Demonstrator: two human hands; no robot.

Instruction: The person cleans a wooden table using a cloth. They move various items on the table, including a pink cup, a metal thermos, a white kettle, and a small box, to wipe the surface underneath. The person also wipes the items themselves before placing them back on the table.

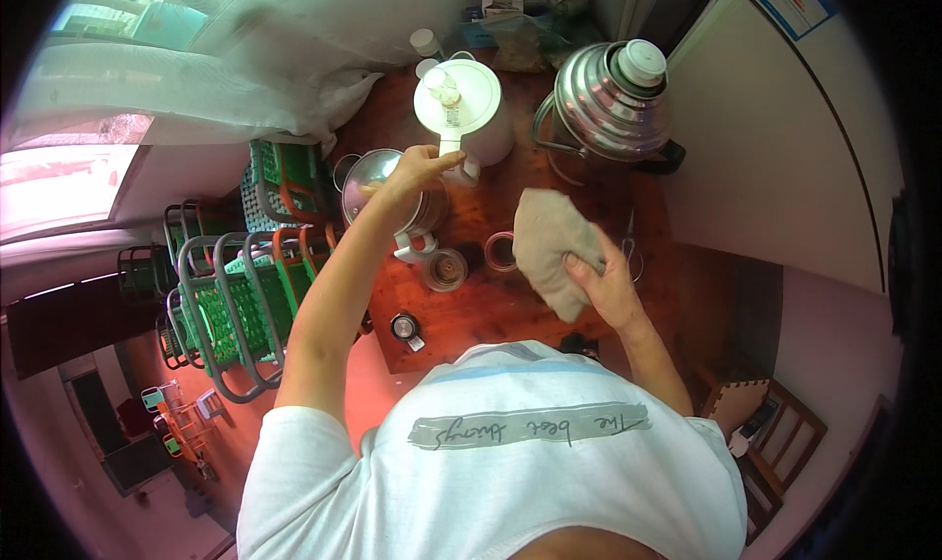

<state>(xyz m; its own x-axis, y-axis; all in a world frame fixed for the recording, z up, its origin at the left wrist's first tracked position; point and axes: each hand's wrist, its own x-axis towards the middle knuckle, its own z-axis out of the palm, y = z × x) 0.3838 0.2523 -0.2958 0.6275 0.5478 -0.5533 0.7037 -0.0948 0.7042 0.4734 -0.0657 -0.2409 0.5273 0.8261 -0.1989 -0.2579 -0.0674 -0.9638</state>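
Note:
My left hand (419,169) grips the short tab of a round white lid (477,104) on a white pitcher (489,141). A small white-capped container (441,88) stands on that lid. In my right hand (607,288) hangs a folded beige cloth (548,247), pinched between thumb and fingers above the wooden table (471,317). Partly behind my left wrist is a pot with a clear lid (372,166). Nearer me are a clear jar with brown contents (445,269) and a pink-rimmed container (498,252), the latter partly covered by the cloth.
A ribbed steel kettle (607,111) with a white cap on top stands at the far right. Scissors (631,247) lie beyond my right hand. A small round black-and-silver object (405,327) sits near the table's left edge. Green woven chairs (235,295) are stacked to the left.

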